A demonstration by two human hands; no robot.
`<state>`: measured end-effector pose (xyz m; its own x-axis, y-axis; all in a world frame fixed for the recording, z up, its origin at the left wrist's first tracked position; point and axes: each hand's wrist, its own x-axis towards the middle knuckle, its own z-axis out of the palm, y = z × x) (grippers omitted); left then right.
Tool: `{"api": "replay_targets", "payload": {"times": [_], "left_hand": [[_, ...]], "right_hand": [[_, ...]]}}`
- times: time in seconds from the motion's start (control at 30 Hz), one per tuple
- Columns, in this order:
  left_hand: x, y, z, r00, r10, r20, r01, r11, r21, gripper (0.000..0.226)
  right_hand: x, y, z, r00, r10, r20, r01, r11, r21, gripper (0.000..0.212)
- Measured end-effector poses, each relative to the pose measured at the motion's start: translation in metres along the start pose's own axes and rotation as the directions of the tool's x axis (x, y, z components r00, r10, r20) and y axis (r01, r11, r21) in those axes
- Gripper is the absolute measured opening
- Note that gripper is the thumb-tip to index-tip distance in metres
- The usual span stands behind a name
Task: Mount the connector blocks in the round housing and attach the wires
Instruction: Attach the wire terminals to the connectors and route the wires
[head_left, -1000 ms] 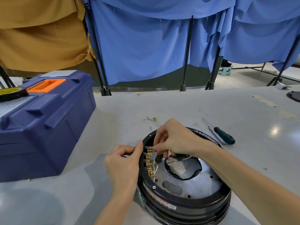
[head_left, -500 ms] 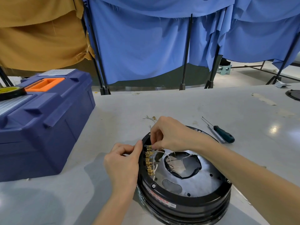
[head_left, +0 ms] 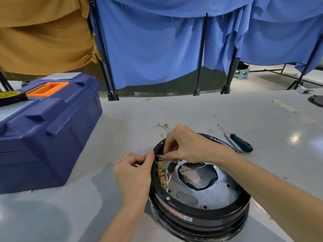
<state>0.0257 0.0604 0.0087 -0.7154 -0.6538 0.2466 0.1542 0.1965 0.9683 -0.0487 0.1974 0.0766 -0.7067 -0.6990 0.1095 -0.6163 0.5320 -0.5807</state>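
The right hand pinches a wire at the gold row's top. The left hand pinches the round case beside it.

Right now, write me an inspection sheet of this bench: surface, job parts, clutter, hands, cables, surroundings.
Surface: grey table, old tape marks.
Job's things: round housing near the front edge; brass terminal row inside its left rim.
Clutter: screwdriver and wire scraps beyond the housing; blue toolbox at left, tape roll on it.
Hands: left hand pinches the housing's left rim; right hand pinches one of the white wires at the row's top.
Cables: they run from the terminals toward the centre opening.
Surroundings: blue curtains, tan cloth, small stool.
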Motion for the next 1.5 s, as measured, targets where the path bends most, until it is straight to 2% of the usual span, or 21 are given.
{"api": "replay_targets", "payload": {"times": [0.33, 0.73, 0.9, 1.03, 1.3, 1.5], "left_hand": [[0.002, -0.001, -0.001, 1.000, -0.005, 0.024, 0.006, 1.000, -0.010, 0.027], [0.003, -0.003, 0.001, 1.000, -0.005, 0.030, 0.005, 1.000, -0.020, 0.023], [0.004, -0.004, 0.001, 1.000, -0.002, 0.030, 0.002, 1.000, -0.012, 0.029], [0.004, -0.002, 0.001, 0.999, 0.003, 0.048, -0.003, 1.000, -0.002, 0.024], [0.003, -0.004, 0.001, 0.999, -0.005, 0.044, 0.006, 1.000, -0.019, 0.023], [0.005, -0.002, -0.001, 0.998, -0.024, 0.059, 0.023, 1.000, 0.012, 0.023]], "right_hand": [[0.003, 0.008, 0.003, 0.998, -0.062, -0.018, 0.062, 0.998, -0.014, 0.007], [0.004, 0.010, 0.003, 0.998, -0.055, -0.025, 0.056, 0.998, 0.015, 0.010], [0.002, 0.007, 0.007, 0.997, -0.063, -0.036, 0.062, 0.998, -0.031, 0.010], [0.002, 0.007, 0.004, 0.999, -0.032, -0.022, 0.032, 0.999, 0.033, 0.011], [0.003, 0.005, 0.005, 1.000, -0.006, -0.005, 0.006, 1.000, 0.029, 0.012], [0.004, -0.001, 0.006, 0.999, 0.051, -0.011, -0.051, 0.998, -0.027, 0.027]]}}
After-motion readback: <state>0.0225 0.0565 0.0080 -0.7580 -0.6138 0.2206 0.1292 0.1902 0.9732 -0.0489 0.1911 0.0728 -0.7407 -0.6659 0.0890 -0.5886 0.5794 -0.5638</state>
